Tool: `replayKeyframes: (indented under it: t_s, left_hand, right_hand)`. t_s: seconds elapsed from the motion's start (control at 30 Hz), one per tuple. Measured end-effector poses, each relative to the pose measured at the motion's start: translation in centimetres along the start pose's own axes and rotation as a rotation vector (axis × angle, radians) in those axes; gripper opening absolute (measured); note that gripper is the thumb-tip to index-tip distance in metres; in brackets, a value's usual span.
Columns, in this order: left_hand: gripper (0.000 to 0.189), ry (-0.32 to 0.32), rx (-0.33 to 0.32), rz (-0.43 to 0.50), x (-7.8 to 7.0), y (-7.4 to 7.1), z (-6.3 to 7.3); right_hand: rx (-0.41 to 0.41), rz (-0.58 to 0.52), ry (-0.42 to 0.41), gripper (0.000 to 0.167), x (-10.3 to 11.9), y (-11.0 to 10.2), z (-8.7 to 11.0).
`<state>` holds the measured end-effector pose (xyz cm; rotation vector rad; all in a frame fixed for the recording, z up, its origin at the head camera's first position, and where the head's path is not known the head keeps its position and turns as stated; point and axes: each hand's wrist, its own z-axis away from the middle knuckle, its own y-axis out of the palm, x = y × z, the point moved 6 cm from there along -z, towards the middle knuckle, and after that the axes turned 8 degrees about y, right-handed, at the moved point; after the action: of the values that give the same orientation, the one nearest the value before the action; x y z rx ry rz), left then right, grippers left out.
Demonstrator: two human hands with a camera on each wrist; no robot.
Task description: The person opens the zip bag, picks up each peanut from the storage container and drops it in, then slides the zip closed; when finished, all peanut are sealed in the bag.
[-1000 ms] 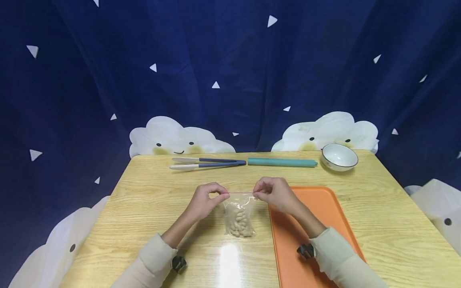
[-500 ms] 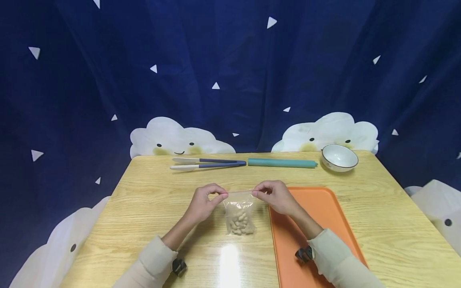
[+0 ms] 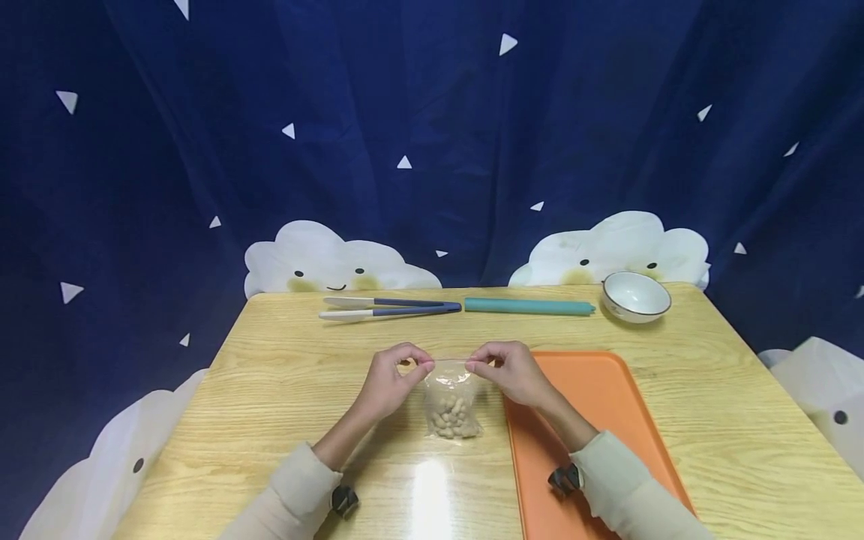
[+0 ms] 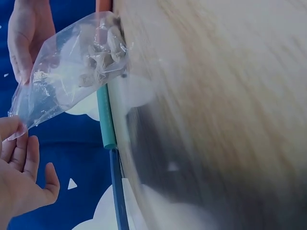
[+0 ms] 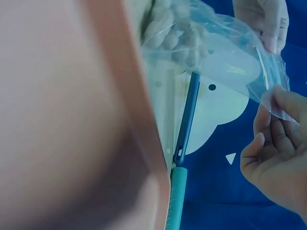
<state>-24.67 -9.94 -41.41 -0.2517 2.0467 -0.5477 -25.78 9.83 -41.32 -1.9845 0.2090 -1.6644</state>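
A clear zip bag [image 3: 449, 382] hangs upright over the middle of the table, with several peanuts in their shells [image 3: 454, 417] gathered in its bottom. At the bag's upper left corner, my left hand [image 3: 391, 381] pinches the rim between thumb and forefinger. My right hand [image 3: 514, 373] pinches the opposite corner the same way. The bag's mouth edge runs between the two pinches. In the left wrist view the bag [image 4: 62, 72] spans from one hand to the other. The right wrist view shows the peanuts [image 5: 175, 36] bunched low in the film.
An orange tray [image 3: 594, 382] lies right of the bag, under my right forearm. Along the back edge are tongs with light tips [image 3: 405, 306], a teal rod-like roll [image 3: 529, 306] and a white bowl [image 3: 636, 295]. A dark blue curtain [image 3: 432, 97] hangs behind.
My hands have come slightly closer together along the bag's rim. My left hand and the bag have shifted a little to the right. The things at the back have stayed put.
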Motion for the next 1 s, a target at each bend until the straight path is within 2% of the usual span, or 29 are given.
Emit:
replayKeyframes:
  t_s: [0.1,0.2,0.33,0.57,0.67,0.8,1.0]
  left_hand:
    - [0.009,0.001,0.000,0.005,0.0,0.1,0.2]
    - [0.009,-0.007,0.016,0.011,0.0,0.4,0.3]
    - [0.010,0.012,0.020,0.015,-0.1,0.9,0.4]
    - [0.006,0.055,-0.002,0.047,-0.4,1.0,0.4]
    - [0.006,0.045,0.006,0.051,-0.5,1.1,0.3]
    - [0.006,0.016,0.012,0.085,-0.6,1.2,0.2]
    - [0.007,0.023,-0.002,0.111,-1.0,1.4,0.2]
  right_hand:
    - [-0.016,-0.003,0.012,0.008,0.1,-0.1,0.0]
    - [0.004,-0.013,0.032,0.010,0.1,0.0,0.0]
    - [0.034,-0.046,0.037,0.017,0.3,0.6,0.0]
    - [0.017,-0.026,0.002,0.008,0.8,0.7,0.1]
    - [0.011,-0.006,0.007,0.006,0.8,0.6,0.2]
    - [0.036,-0.033,0.012,0.011,1.1,0.9,0.1]
    - [0.019,-0.048,-0.022,0.008,1.8,1.4,0.2]
